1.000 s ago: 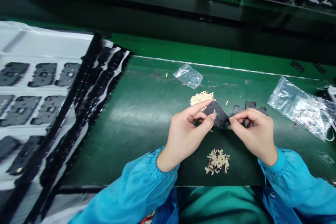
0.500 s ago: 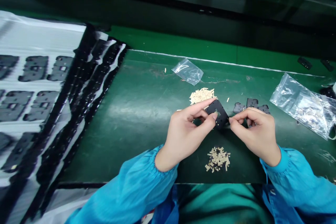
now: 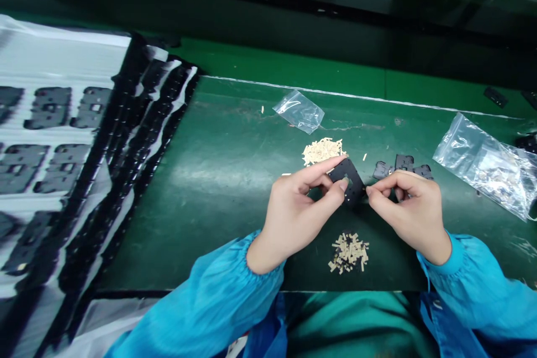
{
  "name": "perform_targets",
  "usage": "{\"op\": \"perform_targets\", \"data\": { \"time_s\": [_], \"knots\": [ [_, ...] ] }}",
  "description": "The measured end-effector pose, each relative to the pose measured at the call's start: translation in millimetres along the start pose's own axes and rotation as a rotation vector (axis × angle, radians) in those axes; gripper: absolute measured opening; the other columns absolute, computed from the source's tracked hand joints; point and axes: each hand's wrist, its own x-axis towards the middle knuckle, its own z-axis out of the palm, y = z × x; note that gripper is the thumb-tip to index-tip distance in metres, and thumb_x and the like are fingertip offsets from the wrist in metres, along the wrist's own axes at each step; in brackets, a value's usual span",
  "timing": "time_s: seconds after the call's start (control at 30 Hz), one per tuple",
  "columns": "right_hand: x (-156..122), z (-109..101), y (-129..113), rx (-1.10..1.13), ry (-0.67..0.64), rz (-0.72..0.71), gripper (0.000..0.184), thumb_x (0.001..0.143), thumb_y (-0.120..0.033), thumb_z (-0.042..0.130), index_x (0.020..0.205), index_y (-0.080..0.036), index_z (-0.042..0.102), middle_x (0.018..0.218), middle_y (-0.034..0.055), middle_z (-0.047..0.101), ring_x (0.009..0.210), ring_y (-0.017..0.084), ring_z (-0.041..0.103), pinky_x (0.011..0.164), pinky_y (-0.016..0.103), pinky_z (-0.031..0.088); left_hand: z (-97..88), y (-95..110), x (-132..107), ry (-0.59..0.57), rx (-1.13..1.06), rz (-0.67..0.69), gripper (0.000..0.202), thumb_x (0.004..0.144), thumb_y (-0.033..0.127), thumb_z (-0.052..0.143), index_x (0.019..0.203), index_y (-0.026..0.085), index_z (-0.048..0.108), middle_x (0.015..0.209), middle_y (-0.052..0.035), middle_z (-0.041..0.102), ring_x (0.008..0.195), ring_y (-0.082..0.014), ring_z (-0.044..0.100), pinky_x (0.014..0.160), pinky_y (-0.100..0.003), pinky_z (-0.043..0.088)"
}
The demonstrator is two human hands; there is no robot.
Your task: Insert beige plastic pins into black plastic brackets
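Through the head camera I see the left hand [image 3: 291, 211] pinching a black plate [image 3: 355, 180] between thumb and fingers, above the bench [image 3: 218, 224], well in from its near edge. The right hand [image 3: 409, 207] has thumb and forefinger pressed together at the plate's right side; I can't tell what sits between them, since the tips hide it.

Near the near edge lies a mixed pile [image 3: 349, 253] of pale and dark bits. Toward the far edge are a pale pile [image 3: 322, 150], partly covered by the left hand, and a small clear bag [image 3: 300, 112]. The right hand partly hides 3 black parts [image 3: 404, 162]. Toward the right edge, glare on a large clear bag [image 3: 486, 165] blurs its contents.
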Motion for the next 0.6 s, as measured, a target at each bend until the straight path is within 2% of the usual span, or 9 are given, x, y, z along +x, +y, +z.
{"op": "perform_targets", "data": {
  "time_s": [0.2, 0.33, 0.6],
  "knots": [
    [0.2, -0.4, 0.1, -0.002, -0.014, 0.000, 0.013, 0.077, -0.015, 0.072, 0.065, -0.022, 0.071, 0.058, -0.0046, 0.060, 0.051, 0.010, 0.046, 0.052, 0.026, 0.041, 0.5, 0.4, -0.5, 0.004, -0.001, -0.002, 0.035, 0.083, 0.021, 0.073, 0.118, 0.022, 0.080, 0.060, 0.0043, 0.062, 0.054, -0.0105, 0.050, 0.056, -0.025, 0.048],
    [0.4, -0.8, -0.7, 0.004, -0.012, 0.019, 0.013, 0.076, -0.015, 0.072, 0.065, -0.021, 0.071, 0.057, -0.0045, 0.060, 0.052, 0.010, 0.048, 0.054, 0.026, 0.043, 0.5, -0.7, 0.1, 0.000, -0.009, 0.014, 0.035, 0.083, 0.019, 0.073, 0.118, 0.020, 0.080, 0.061, 0.0044, 0.063, 0.055, -0.0098, 0.051, 0.059, -0.024, 0.049],
    [0.1, -1.4, -1.6, 0.050, -0.066, 0.167, 0.011, 0.074, -0.017, 0.072, 0.064, -0.021, 0.071, 0.055, -0.0038, 0.061, 0.052, 0.011, 0.050, 0.051, 0.025, 0.039, 0.9, 0.5, 0.0, -0.002, -0.014, 0.029, 0.036, 0.083, 0.016, 0.073, 0.118, 0.019, 0.080, 0.058, 0.0050, 0.060, 0.052, -0.0080, 0.047, 0.051, -0.021, 0.044]
  ]
}}
